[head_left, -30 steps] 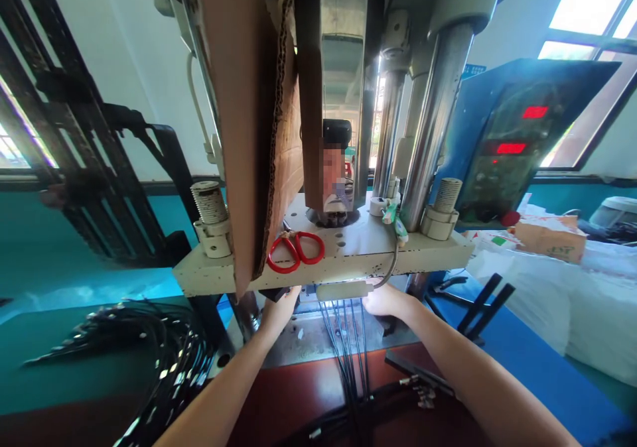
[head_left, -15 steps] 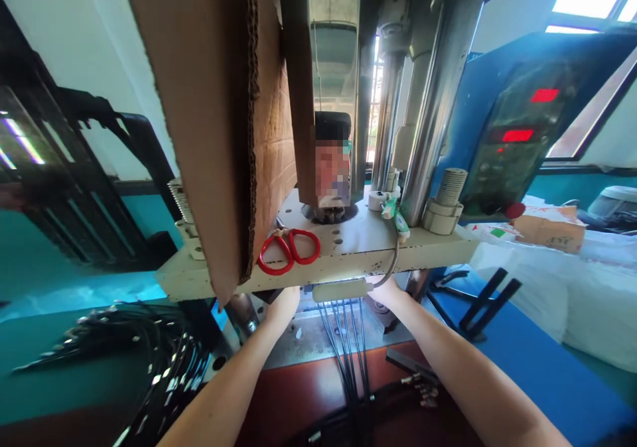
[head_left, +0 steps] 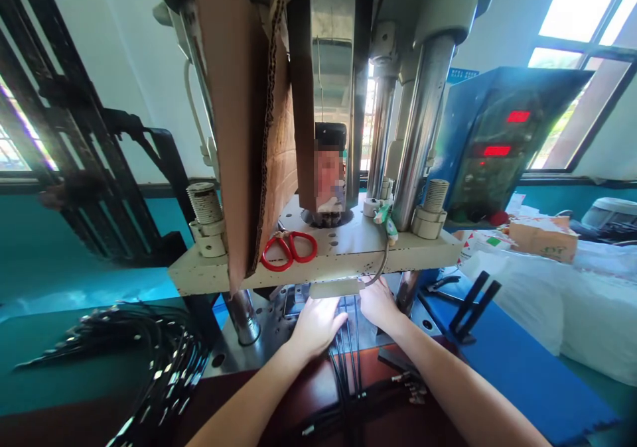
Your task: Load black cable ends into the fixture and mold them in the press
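Note:
My left hand (head_left: 318,324) reaches in under the front edge of the press plate (head_left: 418,255). Its thumb stands apart beside several thin black cables (head_left: 354,347), and its fingertips go out of sight behind a pale bar lamp (head_left: 336,289). On the other side of the cables is my right hand (head_left: 379,304), back upward, its fingers mostly hidden beneath the plate and lamp. The cables run from under the lamp down toward me over a red-brown surface (head_left: 269,394). Whether either hand grips a cable end is hidden.
Red-handled scissors (head_left: 289,251) lie on the plate beside a cardboard sheet (head_left: 239,135). Bundled cables (head_left: 159,354) lie at left. A control box (head_left: 497,148) with red displays stands at right, above a blue surface (head_left: 527,374). Another person (head_left: 330,175) is visible behind the press.
My left hand has drawn back and right, from under the plate to beside the cables. The right hand shows more, still reaching under the edge. The camera view has shifted.

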{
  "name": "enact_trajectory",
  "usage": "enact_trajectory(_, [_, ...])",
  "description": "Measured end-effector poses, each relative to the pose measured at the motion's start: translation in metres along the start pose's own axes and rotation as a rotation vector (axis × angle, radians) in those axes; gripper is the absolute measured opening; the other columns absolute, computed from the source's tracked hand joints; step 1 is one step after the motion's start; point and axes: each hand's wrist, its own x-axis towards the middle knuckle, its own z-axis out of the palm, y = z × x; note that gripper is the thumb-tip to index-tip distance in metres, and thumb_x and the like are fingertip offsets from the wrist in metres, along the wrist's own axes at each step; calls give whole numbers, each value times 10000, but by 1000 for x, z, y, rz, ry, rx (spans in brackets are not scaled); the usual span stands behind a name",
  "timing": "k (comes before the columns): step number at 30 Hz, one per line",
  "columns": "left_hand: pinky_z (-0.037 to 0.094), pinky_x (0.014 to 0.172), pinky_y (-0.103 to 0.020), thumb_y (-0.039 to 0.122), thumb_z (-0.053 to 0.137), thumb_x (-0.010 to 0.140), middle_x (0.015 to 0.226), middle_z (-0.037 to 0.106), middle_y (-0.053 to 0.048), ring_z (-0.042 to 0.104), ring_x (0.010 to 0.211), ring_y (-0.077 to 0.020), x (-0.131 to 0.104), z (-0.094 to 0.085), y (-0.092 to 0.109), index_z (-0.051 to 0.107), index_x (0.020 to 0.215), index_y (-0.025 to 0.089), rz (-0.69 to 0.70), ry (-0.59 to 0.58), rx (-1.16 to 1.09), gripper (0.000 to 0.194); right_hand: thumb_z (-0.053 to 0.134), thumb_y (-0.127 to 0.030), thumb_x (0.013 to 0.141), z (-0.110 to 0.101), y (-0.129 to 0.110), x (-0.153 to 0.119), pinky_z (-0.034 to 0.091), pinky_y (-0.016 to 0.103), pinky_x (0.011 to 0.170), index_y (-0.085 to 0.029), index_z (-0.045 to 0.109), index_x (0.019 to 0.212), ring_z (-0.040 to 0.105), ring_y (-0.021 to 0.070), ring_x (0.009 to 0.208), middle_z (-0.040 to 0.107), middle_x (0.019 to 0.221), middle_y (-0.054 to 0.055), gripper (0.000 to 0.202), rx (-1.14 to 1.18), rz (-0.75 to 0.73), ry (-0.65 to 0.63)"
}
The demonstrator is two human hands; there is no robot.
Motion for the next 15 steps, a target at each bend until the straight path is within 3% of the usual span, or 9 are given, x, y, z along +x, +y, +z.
enact_trajectory(6, [417,896,-415,425,361,874,1127,588,-128,532,1045,-275,10,16,2,515,1147,133,-13,-8,62,429,424,-163,842,2,-11,7,267,459,938,-183,527,1183,448,282,1074,573,1151,120,356,-54,32,19])
enact_trajectory(15, [358,979,-398,431,423,851,1138,586,-90,502,1102,-244,26,12,-1,520,1156,198,36,7,40,396,334,-227,906,14,-9,18,272,428,955,-273,497,1224,476,241,1067,557,1204,58,360,-3,69,-21])
